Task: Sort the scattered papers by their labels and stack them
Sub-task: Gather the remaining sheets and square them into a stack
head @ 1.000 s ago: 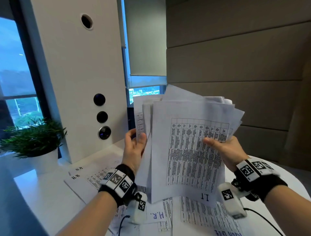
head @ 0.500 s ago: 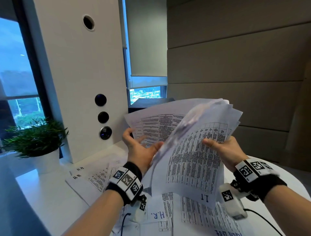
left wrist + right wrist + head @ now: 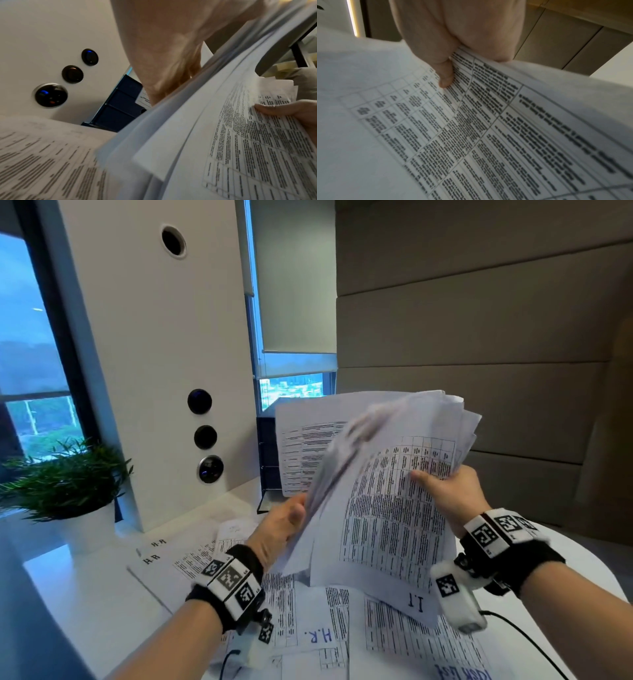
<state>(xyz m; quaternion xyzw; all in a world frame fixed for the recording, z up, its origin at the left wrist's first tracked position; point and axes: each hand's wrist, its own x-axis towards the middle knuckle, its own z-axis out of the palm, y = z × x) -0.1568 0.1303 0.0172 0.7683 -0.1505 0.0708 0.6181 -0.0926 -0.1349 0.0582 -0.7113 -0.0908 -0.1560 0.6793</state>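
A loose sheaf of printed papers (image 3: 387, 508) hangs in the air above the table. Its front sheet bears the label "I.T" (image 3: 416, 602) at the bottom. My right hand (image 3: 445, 491) grips the sheaf's right edge, thumb on the front sheet (image 3: 445, 78). My left hand (image 3: 284, 525) holds the left edge with the thumb on front; its fingers reach in between the sheets (image 3: 171, 83) and are hidden. One sheet in the middle is blurred. More sheets lie on the white table (image 3: 85, 594): one labelled "H.R." (image 3: 318, 637) below the sheaf, a small "H.R" pile (image 3: 154, 553) to the left.
A potted plant (image 3: 68, 484) stands at the left on the table. Behind it rises a white pillar with three round black buttons (image 3: 205, 436). A dark blue tray rack (image 3: 269, 460) stands behind the sheaf. A black cable (image 3: 527, 642) runs from my right wrist.
My left hand has come down and to the right, from behind the upright back sheets to the sheaf's lower left edge. The back sheets have tipped over and fanned. My right hand has barely moved.
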